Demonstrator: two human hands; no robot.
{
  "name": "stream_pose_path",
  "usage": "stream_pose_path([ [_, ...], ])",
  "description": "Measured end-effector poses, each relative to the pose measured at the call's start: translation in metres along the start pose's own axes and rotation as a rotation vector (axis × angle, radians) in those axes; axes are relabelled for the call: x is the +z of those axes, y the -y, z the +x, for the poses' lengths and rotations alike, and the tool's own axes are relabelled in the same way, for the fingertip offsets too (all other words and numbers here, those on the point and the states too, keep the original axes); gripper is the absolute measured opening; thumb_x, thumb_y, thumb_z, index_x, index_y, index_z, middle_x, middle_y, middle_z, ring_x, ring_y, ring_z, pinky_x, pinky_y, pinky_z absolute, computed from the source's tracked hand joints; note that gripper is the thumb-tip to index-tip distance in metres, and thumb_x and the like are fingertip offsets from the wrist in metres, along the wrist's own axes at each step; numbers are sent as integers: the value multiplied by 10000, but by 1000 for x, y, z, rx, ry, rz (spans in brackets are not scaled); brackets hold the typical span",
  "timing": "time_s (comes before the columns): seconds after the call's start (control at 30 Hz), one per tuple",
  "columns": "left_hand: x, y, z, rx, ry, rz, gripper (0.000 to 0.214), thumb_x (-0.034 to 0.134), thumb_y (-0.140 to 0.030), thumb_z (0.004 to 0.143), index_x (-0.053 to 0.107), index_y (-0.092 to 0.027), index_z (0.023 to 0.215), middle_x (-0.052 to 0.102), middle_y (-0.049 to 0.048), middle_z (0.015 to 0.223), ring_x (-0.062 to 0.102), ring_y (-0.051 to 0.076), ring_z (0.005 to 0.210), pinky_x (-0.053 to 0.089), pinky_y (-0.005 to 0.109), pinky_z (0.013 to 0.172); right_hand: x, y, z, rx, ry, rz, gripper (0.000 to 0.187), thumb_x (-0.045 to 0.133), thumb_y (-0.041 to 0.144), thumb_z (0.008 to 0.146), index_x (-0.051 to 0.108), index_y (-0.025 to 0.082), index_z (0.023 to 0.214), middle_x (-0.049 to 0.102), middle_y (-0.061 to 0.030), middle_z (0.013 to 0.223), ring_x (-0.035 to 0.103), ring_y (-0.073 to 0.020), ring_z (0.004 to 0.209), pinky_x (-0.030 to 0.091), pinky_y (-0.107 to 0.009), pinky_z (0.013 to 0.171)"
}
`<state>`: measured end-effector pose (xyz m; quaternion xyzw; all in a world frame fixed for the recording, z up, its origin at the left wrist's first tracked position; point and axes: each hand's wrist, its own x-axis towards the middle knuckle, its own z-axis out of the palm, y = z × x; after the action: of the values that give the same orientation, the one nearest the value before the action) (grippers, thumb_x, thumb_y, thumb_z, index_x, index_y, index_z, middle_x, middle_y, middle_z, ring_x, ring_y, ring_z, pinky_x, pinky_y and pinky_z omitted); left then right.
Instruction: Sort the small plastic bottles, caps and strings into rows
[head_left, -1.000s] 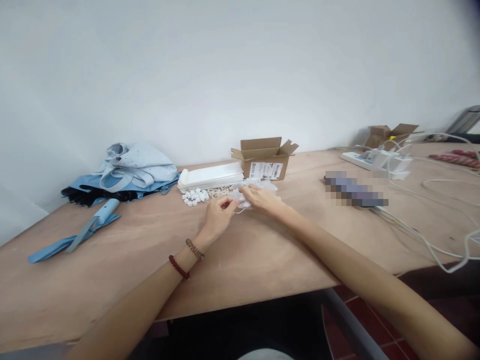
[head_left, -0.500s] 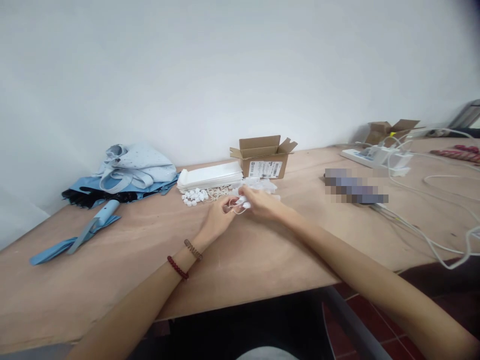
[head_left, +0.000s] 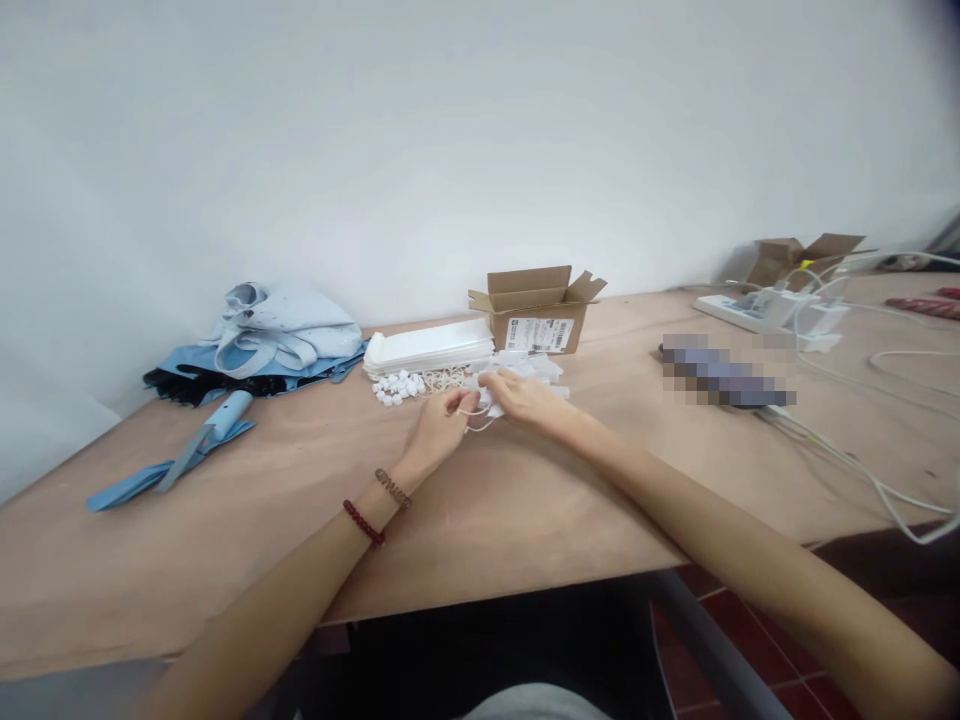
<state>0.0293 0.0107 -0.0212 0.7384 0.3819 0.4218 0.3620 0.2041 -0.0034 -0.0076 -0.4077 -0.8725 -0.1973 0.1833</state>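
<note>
My left hand (head_left: 442, 425) is closed in a pinch on a thin white cord (head_left: 478, 429), which loops between my hands just above the table. My right hand (head_left: 519, 398) is closed too, around small white pieces at the cord's other end; its fingers partly hide them. Just beyond my hands lie clear plastic bags (head_left: 536, 367). To the left of these are a tangle of cream cords (head_left: 445, 379) and a heap of small white caps (head_left: 397, 387). Behind them lies a stack of flat white sleeves (head_left: 431, 346).
An open cardboard box (head_left: 534, 318) stands beyond the stack. On the left lie a blue umbrella (head_left: 225, 415) and a pale blue cloth bag (head_left: 300, 325). To the right are a blurred-out phone-like object (head_left: 724, 375), a power strip (head_left: 739, 312) and white cables (head_left: 855, 475).
My view has shifted slightly left, so everything sits further right. My left hand has drawn a little away from my right, and the white cord loop between them shows more.
</note>
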Motion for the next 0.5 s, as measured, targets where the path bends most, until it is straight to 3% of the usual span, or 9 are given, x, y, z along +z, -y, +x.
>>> stream_pose_path([
  [0.1,-5,-3,-1,120,69,81,192,578,-303,793,618,-153,905,664,48,897,597,174,808,457,269,703,1,-1,-2,32,55,23,202,415,155,920,445,122,1117,610,-147,990,582,-214,853,406,-249,561],
  [0.2,-8,-6,-2,162,107,176,177,593,-311,788,603,-163,884,655,36,865,570,156,753,446,266,682,1,-1,-2,77,101,68,273,435,162,913,420,119,1182,612,-157,1027,595,-226,883,435,-268,609],
  [0.27,-8,-6,-2,114,85,159,186,587,-346,797,602,-161,797,633,19,764,535,136,666,428,256,630,-1,-1,-1,94,105,94,287,425,158,916,412,122,1201,612,-162,1038,597,-232,905,446,-280,634],
  [0.37,-6,-3,1,-57,102,-44,275,615,-400,772,578,-145,676,578,3,634,506,115,574,407,241,559,-1,-1,-1,86,77,109,274,424,164,917,419,122,1188,605,-173,1054,591,-239,922,448,-284,633],
  [0.43,-5,2,2,-160,123,-172,279,646,-407,743,588,-136,716,589,9,643,531,118,568,412,235,533,0,-2,0,69,67,112,261,427,160,912,426,128,1172,601,-175,1064,585,-236,933,443,-275,621],
  [0.5,-4,5,3,-145,116,-204,283,681,-361,714,606,-139,871,648,36,781,597,142,669,457,247,584,2,-2,-1,65,78,123,266,427,147,905,424,132,1171,603,-173,1068,588,-232,928,440,-269,616],
])
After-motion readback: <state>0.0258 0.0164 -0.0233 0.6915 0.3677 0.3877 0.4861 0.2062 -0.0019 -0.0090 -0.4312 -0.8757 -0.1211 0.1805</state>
